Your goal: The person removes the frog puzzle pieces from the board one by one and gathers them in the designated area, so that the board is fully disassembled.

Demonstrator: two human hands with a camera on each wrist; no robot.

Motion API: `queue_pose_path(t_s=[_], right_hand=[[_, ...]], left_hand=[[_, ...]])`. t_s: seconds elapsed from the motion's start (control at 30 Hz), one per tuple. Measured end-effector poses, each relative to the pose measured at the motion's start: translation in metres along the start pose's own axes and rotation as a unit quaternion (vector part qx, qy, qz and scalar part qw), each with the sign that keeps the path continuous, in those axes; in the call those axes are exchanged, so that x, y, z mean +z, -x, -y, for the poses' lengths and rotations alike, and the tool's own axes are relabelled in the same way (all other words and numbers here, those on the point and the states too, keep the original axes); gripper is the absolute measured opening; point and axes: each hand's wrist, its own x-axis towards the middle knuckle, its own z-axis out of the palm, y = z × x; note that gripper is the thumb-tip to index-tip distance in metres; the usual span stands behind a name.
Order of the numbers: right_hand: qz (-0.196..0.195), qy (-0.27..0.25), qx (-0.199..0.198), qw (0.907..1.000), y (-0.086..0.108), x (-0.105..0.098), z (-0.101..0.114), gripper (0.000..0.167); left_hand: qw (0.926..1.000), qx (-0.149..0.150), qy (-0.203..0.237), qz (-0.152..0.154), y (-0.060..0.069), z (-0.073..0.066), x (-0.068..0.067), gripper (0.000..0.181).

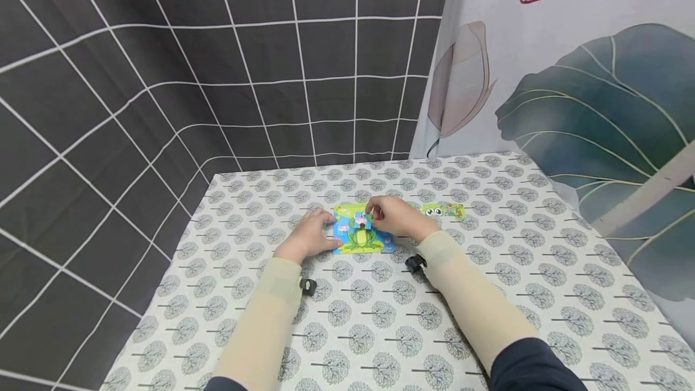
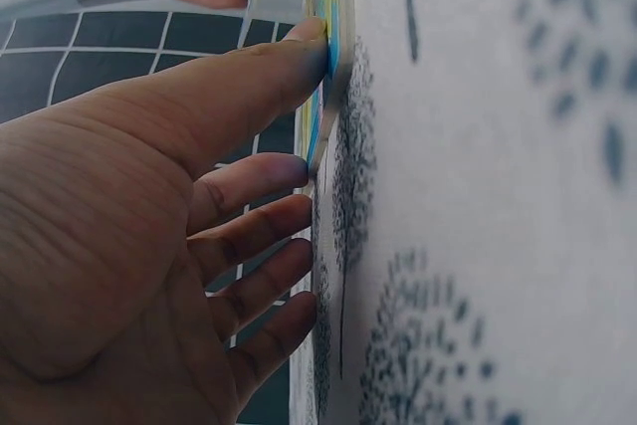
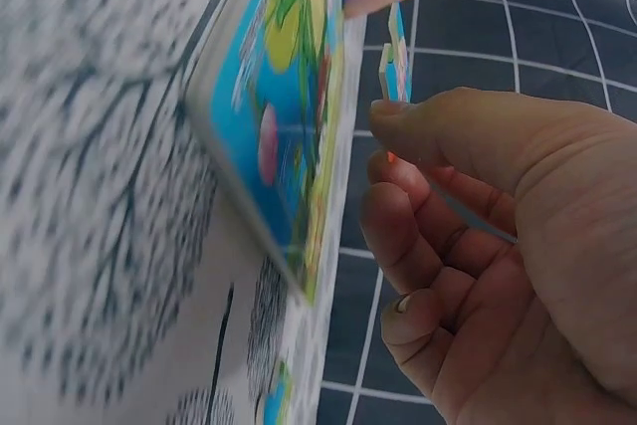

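A frog jigsaw puzzle (image 1: pixel 356 242) lies flat on the patterned cloth, a green frog on blue and yellow. My left hand (image 1: pixel 309 235) rests at its left side, the thumb touching the puzzle's edge and the other fingers fairly straight on the cloth in the left wrist view. Above the puzzle, my right hand (image 1: pixel 400 217) pinches a small puzzle piece (image 3: pixel 396 62) between thumb and index finger. That piece is tilted and apart from the puzzle in the right wrist view. The fingers partly cover the puzzle's upper right area in the head view.
More puzzle pieces (image 1: pixel 445 210), with cartoon eyes on green, lie on the cloth right of my right hand. The table's tree-print cloth (image 1: pixel 358 343) spreads around the puzzle. A dark grid curtain (image 1: pixel 266 77) hangs behind, and a white leaf-print curtain (image 1: pixel 586 119) at the right.
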Motion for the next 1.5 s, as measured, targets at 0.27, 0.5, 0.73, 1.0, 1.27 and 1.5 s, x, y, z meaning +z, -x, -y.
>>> queue_pose_path(t_s=[0.27, 0.5, 0.73, 1.0, 1.27, 1.5], right_hand=[[-0.012, 0.005, 0.011, 0.9999, 0.012, -0.009, -0.016, 0.023], [-0.018, 0.008, 0.01, 0.9997, 0.024, -0.016, -0.027, 0.027], [-0.013, -0.002, 0.026, 0.9996, 0.037, -0.019, -0.039, 0.022], [-0.012, -0.008, 0.03, 0.9995, 0.048, -0.029, -0.05, 0.025], [0.007, -0.015, 0.051, 0.9986, 0.056, -0.041, -0.057, 0.023], [0.021, -0.025, 0.074, 0.9967, 0.059, -0.043, -0.058, 0.022]], left_hand=[[1.0, -0.002, 0.0, 0.002, 0.002, -0.002, -0.002, 0.07], [1.0, -0.003, -0.003, 0.003, 0.002, -0.001, 0.0, 0.07], [1.0, -0.001, -0.001, 0.003, 0.003, -0.002, 0.001, 0.069], [1.0, -0.005, 0.003, 0.005, 0.003, -0.003, -0.001, 0.07], [1.0, -0.001, -0.004, 0.002, 0.003, -0.004, -0.003, 0.069], [1.0, 0.001, -0.007, 0.0, 0.002, -0.002, -0.002, 0.069]])
